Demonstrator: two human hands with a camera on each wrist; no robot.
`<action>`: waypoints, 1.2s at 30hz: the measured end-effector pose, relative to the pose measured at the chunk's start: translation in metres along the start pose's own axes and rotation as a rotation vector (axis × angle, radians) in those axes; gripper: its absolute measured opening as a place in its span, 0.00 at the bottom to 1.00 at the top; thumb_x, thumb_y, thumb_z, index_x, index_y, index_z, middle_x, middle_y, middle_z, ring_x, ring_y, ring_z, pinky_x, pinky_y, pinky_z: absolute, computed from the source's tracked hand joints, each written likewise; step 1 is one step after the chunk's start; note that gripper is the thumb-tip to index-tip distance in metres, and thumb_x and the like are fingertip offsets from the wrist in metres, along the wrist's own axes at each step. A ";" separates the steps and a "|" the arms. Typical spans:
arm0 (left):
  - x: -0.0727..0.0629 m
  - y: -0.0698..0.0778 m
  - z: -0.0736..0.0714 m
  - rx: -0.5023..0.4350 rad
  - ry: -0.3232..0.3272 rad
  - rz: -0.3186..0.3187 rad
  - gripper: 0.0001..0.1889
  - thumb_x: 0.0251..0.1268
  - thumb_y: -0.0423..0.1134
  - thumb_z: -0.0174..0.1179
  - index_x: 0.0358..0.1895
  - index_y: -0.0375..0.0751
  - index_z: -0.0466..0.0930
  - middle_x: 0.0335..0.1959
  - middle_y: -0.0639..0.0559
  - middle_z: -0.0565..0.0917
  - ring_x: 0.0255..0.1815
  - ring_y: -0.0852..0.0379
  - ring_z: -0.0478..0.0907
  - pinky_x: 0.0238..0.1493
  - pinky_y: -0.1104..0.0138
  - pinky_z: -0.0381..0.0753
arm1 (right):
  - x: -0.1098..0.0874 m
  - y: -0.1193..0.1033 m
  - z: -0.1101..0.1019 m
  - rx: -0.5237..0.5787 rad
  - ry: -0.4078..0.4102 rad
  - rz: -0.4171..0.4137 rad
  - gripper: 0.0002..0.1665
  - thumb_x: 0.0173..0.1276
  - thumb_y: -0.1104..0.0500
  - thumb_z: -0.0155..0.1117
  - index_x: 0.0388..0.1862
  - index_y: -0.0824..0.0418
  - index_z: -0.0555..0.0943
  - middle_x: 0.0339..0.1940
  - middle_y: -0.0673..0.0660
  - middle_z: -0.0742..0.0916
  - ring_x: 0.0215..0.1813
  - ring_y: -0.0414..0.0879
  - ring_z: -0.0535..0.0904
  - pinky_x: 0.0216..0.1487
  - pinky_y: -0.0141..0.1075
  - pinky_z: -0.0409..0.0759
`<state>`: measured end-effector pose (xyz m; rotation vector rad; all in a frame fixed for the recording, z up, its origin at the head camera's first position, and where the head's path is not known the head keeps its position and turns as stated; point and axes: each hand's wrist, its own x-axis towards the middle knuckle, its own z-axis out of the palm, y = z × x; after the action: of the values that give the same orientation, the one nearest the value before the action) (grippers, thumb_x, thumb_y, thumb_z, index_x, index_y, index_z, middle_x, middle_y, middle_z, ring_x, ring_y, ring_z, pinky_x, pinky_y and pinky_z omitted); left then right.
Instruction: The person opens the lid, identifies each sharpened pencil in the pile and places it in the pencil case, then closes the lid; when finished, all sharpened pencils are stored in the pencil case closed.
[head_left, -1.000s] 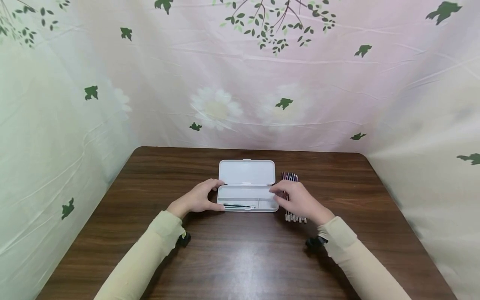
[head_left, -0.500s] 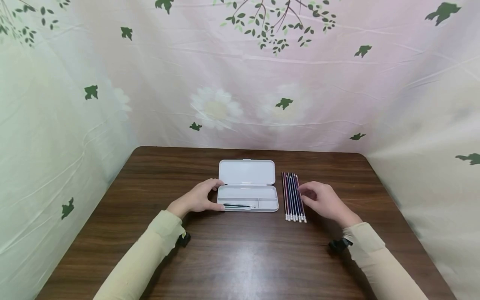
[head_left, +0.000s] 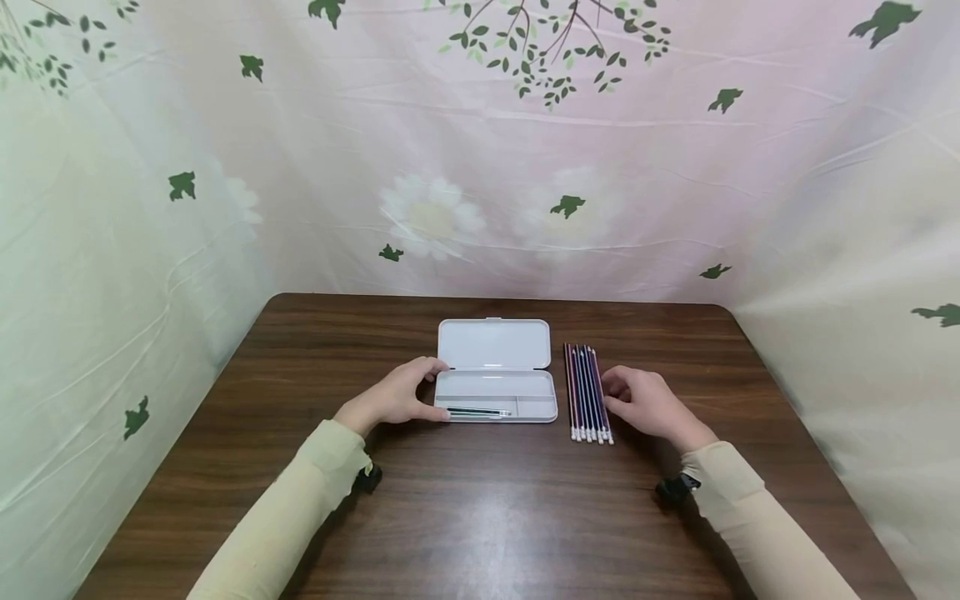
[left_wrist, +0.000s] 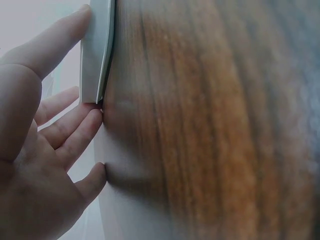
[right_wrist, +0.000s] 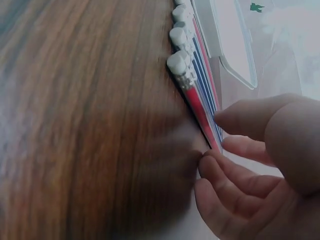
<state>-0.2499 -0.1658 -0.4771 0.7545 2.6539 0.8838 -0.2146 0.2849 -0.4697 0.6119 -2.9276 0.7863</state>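
Where pencils [head_left: 587, 396] lie, they separate right hand [head_left: 647, 404] from case [head_left: 495, 384]

Head view high, forward-down; wrist views low, close, sideways-tilted, with the case [head_left: 495, 383] apparently in both.

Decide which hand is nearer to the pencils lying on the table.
Right. The right hand is close beside the pencils, on their right; the left hand is at the left end of the pencil case, which lies between it and them.

No legible txt or nos.
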 end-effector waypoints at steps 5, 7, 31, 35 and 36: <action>0.000 0.000 -0.001 -0.002 -0.002 0.004 0.43 0.56 0.54 0.80 0.72 0.44 0.71 0.67 0.48 0.77 0.65 0.50 0.74 0.69 0.54 0.73 | 0.003 -0.003 0.001 -0.005 0.006 0.027 0.15 0.66 0.64 0.73 0.50 0.68 0.84 0.34 0.56 0.89 0.35 0.46 0.85 0.41 0.47 0.85; -0.001 0.001 -0.001 0.000 -0.002 0.004 0.43 0.56 0.54 0.80 0.72 0.44 0.71 0.67 0.48 0.77 0.65 0.50 0.74 0.69 0.54 0.74 | 0.003 -0.004 0.001 -0.006 0.005 0.041 0.16 0.66 0.64 0.74 0.50 0.68 0.84 0.34 0.56 0.89 0.35 0.46 0.84 0.41 0.47 0.84; -0.002 -0.001 0.000 -0.018 0.010 0.014 0.43 0.55 0.55 0.81 0.72 0.43 0.72 0.66 0.48 0.77 0.64 0.49 0.74 0.68 0.53 0.74 | 0.008 -0.015 0.002 -0.101 -0.011 0.125 0.18 0.60 0.65 0.70 0.50 0.70 0.82 0.31 0.57 0.85 0.33 0.50 0.80 0.37 0.47 0.82; -0.002 -0.001 0.000 -0.022 0.006 0.014 0.43 0.55 0.55 0.81 0.72 0.43 0.72 0.66 0.48 0.77 0.65 0.50 0.74 0.69 0.54 0.74 | 0.008 -0.015 0.001 -0.122 -0.029 0.156 0.19 0.59 0.66 0.69 0.50 0.71 0.81 0.31 0.57 0.84 0.34 0.51 0.80 0.37 0.48 0.81; -0.002 -0.001 0.000 -0.021 0.004 0.014 0.43 0.55 0.55 0.81 0.72 0.43 0.72 0.66 0.48 0.77 0.65 0.50 0.74 0.69 0.54 0.74 | 0.008 -0.015 0.001 -0.128 -0.031 0.164 0.19 0.59 0.66 0.70 0.49 0.71 0.81 0.31 0.57 0.84 0.34 0.51 0.80 0.37 0.49 0.81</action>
<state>-0.2491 -0.1674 -0.4775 0.7672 2.6417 0.9166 -0.2162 0.2699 -0.4622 0.3820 -3.0563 0.6001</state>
